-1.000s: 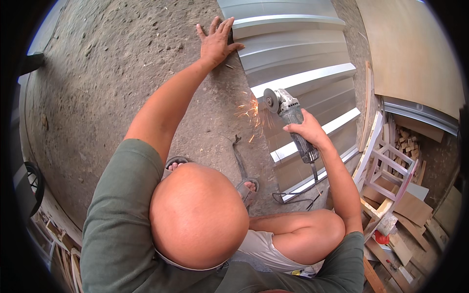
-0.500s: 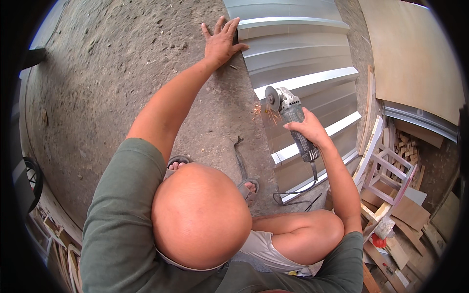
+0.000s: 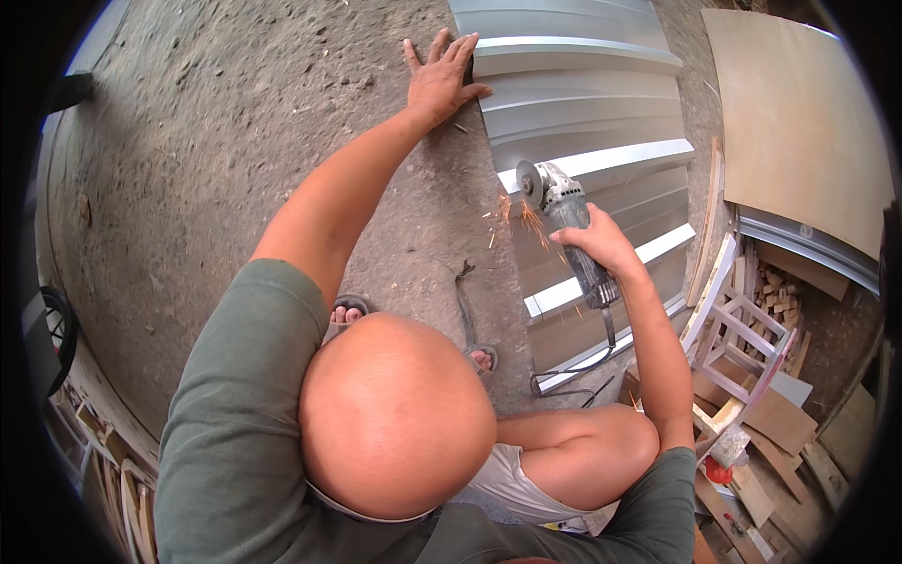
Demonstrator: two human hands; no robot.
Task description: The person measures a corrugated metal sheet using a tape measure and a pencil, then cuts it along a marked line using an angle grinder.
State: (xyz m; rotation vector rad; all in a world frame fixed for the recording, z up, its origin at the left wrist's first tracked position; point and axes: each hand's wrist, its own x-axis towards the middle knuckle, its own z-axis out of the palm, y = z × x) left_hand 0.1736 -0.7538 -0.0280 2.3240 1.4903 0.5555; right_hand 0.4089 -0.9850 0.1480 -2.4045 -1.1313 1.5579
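The grinder [image 3: 580,226] is gripped in the right hand [image 3: 603,244], and its disc [image 3: 529,183] has been brought slightly farther up over the raised rib [image 3: 620,158] near the metal sheet's [image 3: 587,101] left edge. Sparks [image 3: 533,226] are thrown wider than half a second ago; the cut seems to be advanced. By the sheet's edge, the left hand [image 3: 439,86] is held spread, nothing visibly grasped.
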